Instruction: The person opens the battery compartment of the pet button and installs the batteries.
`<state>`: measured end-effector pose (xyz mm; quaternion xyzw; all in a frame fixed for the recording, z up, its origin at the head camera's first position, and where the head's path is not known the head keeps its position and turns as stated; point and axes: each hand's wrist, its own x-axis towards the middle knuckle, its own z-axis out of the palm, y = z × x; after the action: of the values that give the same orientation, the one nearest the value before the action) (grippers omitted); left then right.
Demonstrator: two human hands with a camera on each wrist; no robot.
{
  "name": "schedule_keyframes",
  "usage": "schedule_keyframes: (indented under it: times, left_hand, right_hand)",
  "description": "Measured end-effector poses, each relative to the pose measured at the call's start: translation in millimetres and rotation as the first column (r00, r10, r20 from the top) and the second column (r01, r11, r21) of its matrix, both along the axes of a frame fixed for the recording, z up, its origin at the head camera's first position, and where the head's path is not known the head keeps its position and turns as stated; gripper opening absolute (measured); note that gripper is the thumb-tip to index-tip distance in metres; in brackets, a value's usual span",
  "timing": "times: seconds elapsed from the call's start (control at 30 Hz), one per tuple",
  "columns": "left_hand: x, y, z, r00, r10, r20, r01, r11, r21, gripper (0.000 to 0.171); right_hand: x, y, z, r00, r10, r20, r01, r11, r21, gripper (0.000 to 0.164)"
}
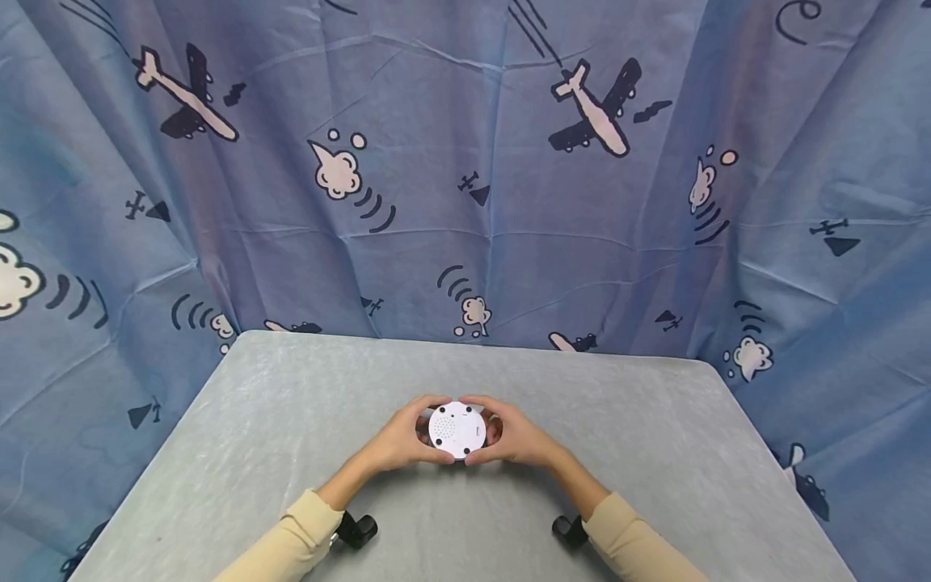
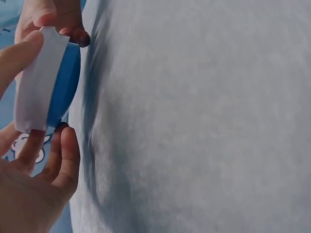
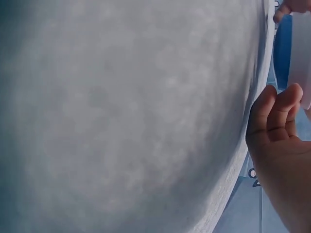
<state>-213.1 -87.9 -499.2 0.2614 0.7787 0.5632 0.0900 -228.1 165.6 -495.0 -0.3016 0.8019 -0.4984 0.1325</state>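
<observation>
A round white device (image 1: 457, 430) is held up between both hands over the table, its flat underside facing the head camera. That face has a patch of small speaker holes and several dark round feet. In the left wrist view, its white body (image 2: 39, 82) backs onto a blue domed side (image 2: 65, 85). My left hand (image 1: 404, 436) grips the left edge, thumb at the near rim and fingers at the far rim. Mirroring it, my right hand (image 1: 518, 436) grips the right edge. The blue side (image 3: 282, 58) shows again in the right wrist view, just beyond the right fingertips.
A grey cloth-covered table (image 1: 327, 376) lies under the hands. Behind and beside it hangs a blue curtain (image 1: 422, 105) printed with airplanes and clouds. Black camera mounts (image 1: 356, 530) sit at the wrists, close to the beige sleeves (image 1: 287, 537).
</observation>
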Motion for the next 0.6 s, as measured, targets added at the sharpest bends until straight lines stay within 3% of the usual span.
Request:
schedule_keyframes:
  times: [0.17,0.33,0.5,0.6]
  left_hand:
    - [1.1,1.1,-1.1,1.0,0.002,0.014,-0.002,0.999,0.033,0.084]
    - [1.6,1.9,-2.1,0.997,-0.044,0.064,0.038,0.995,0.093,0.089]
    - [0.8,1.5,-1.3,0.979,-0.128,0.162,0.096,0.977,0.19,0.095]
    - [1.2,0.6,-0.3,0.971,-0.128,0.202,0.079,0.969,0.233,0.087]
  right_hand:
    - [0.3,-3.4,-1.9,1.0,-0.004,-0.03,0.005,1.0,0.029,0.088]
    - [0.2,-3.1,0.8,0.999,-0.004,-0.048,0.003,1.0,-0.024,0.085]
    - [-0.4,-1.5,6.8,0.996,-0.032,-0.082,0.028,0.998,-0.06,0.084]
    - [-0.1,-1.5,10.1,0.997,-0.038,-0.069,0.033,0.997,-0.069,0.083]
